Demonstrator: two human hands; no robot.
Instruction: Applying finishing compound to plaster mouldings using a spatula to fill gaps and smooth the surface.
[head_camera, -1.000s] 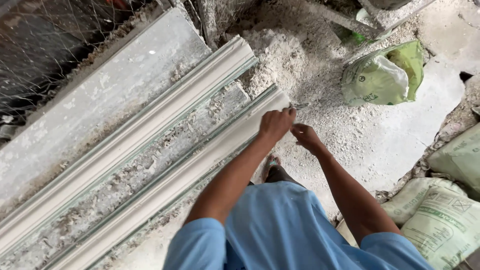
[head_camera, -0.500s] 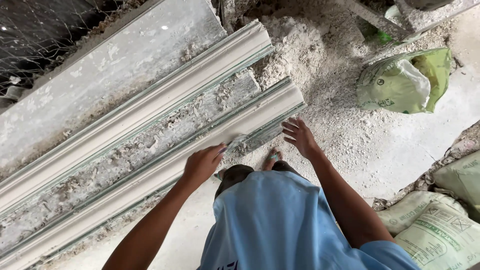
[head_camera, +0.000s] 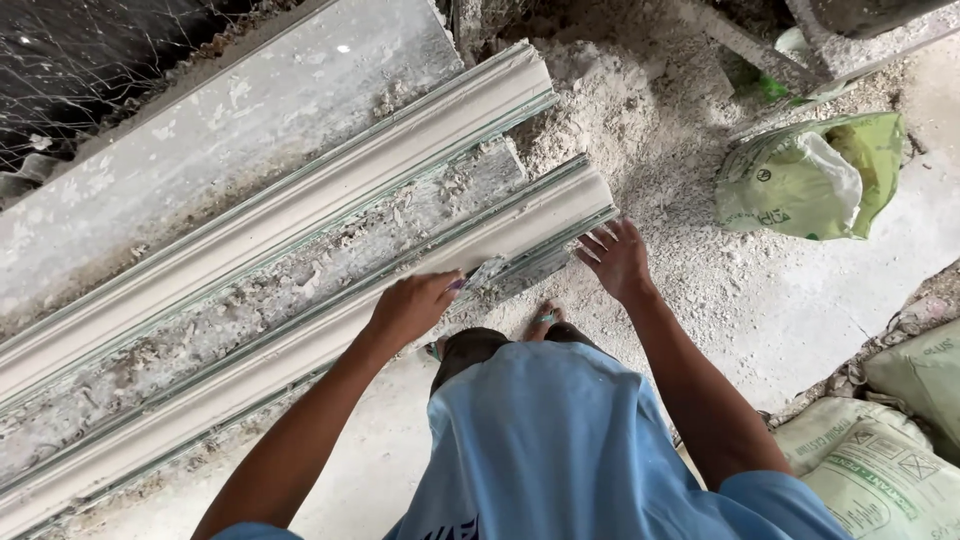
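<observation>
Both hands have slid down the near moulding (head_camera: 300, 345) since half a second ago, the left one farthest, away from its end. That long white plaster strip lies slantwise across the dusty floor, its right end near the loose powder. Left hand (head_camera: 410, 308) curls over its edge, closed on a small flat scraper (head_camera: 487, 272) whose blade rests on the strip. Right hand (head_camera: 620, 258) is open, fingers spread, touching the strip's end. A second moulding (head_camera: 290, 215) lies parallel just beyond, crumbly rubble between them, then a grey slab (head_camera: 220, 140). An open green bag (head_camera: 810, 180) sits well to the right, and more sacks (head_camera: 880, 470) lie at the lower right. Bare toes (head_camera: 543, 318) show just beside the strip.
</observation>
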